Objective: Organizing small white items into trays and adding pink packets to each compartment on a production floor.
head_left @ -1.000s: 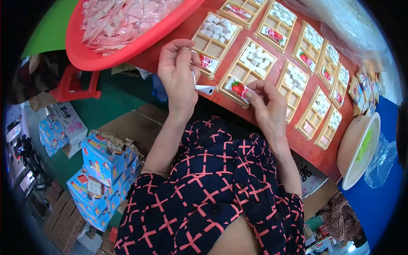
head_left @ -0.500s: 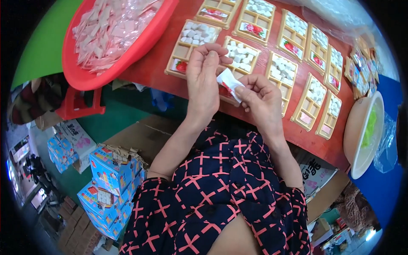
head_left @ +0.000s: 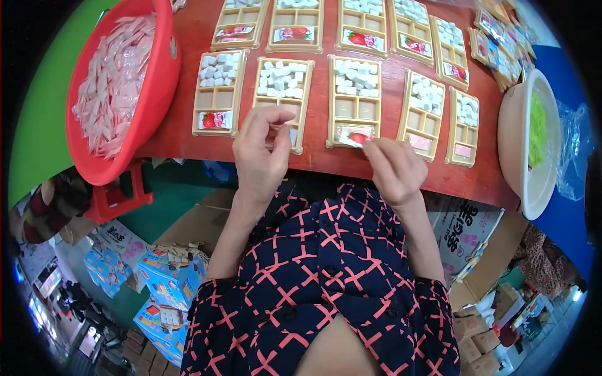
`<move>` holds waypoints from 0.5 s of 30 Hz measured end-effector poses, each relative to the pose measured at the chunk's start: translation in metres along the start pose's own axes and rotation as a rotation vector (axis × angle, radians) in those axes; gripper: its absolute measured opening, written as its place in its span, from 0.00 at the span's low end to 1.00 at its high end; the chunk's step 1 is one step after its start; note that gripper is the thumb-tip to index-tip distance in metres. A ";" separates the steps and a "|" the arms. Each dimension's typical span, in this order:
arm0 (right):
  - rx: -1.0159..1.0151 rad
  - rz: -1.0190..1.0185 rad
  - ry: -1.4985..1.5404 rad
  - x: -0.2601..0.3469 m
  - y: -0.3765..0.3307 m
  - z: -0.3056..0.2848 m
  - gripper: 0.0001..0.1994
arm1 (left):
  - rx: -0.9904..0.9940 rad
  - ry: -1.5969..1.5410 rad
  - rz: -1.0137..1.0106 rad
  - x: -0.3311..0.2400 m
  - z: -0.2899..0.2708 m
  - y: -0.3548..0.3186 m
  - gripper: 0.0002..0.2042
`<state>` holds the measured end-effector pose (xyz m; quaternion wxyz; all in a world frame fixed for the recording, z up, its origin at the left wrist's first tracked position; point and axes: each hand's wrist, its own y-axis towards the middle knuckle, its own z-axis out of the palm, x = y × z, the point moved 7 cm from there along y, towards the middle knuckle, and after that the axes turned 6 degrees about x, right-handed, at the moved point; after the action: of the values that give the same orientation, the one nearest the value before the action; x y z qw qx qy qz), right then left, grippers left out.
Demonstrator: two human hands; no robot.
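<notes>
Beige plastic trays with compartments lie in two rows, with white marshmallow-like pieces at their far ends. My right hand (head_left: 396,172) has its fingers closed together at the right end of a small strawberry-printed packet (head_left: 354,135). That packet lies in the near compartment of a front-row tray (head_left: 332,103). My left hand (head_left: 260,153) hovers over the near end of the neighbouring tray (head_left: 256,94), fingers curled with thumb and index apart. It partly hides a packet in that tray's near compartment. Another strawberry packet (head_left: 214,120) lies in the tray to the left.
A red basin (head_left: 164,75) full of pale pink packets stands at the left on the red table (head_left: 188,147). A cream basin (head_left: 511,138) with bright green material is at the right. Blue printed boxes (head_left: 166,276) are stacked below left.
The view has shifted, showing more of the trays. The strawberry packet, held up between my hands before, now lies in the tray under my right fingertips. My hands have moved apart.
</notes>
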<state>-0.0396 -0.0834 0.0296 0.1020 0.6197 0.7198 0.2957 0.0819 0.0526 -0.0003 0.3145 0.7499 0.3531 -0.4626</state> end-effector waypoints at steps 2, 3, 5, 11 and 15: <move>-0.002 -0.044 -0.032 0.002 0.000 0.005 0.14 | 0.021 0.120 -0.005 -0.005 0.003 -0.004 0.07; 0.033 -0.038 -0.068 0.001 0.001 0.009 0.13 | 0.017 0.209 0.083 -0.008 0.007 -0.007 0.08; 0.065 -0.010 -0.134 -0.003 -0.001 0.012 0.14 | 0.009 0.301 0.223 -0.017 0.017 -0.013 0.09; 0.063 0.151 -0.053 -0.023 -0.023 -0.038 0.12 | 0.176 0.435 0.457 -0.050 0.055 -0.017 0.11; -0.158 0.298 -0.271 -0.064 -0.044 -0.130 0.12 | 0.277 0.536 0.453 -0.051 0.071 -0.019 0.09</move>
<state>-0.1291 -0.1855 0.0958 0.2010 0.7434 0.5746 0.2770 0.0158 -0.0059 0.0169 0.2008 0.9388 0.1823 -0.2122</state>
